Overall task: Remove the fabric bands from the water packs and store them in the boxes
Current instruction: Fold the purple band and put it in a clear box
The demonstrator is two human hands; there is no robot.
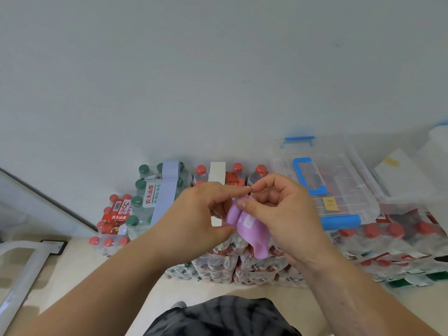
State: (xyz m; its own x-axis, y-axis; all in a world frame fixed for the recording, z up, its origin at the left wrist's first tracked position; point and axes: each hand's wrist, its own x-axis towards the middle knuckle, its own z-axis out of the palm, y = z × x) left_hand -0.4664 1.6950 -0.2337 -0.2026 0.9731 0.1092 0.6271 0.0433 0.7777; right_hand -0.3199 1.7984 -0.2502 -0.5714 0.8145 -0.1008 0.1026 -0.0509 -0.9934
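While both hands (198, 214) pinch it, the purple band (247, 229) hangs between their fingers (244, 204).

Matt lilac cloth band (249, 229), glossy clear plastic box (339, 187) with blue plastic latches, shiny shrink-wrapped water packs (242, 265).

1. Near centre, pinched between left hand (201, 209) and right hand (286, 214): folded purple fabric band (252, 231).
2. Far left, wrapped round green-capped water pack (143, 190): pale blue band (167, 190).
3. Just right of that, round a red-capped pack (232, 178): white band (217, 170).
4. Far right, resting on stacked packs: clear box (344, 180) with blue handles, lid closed.
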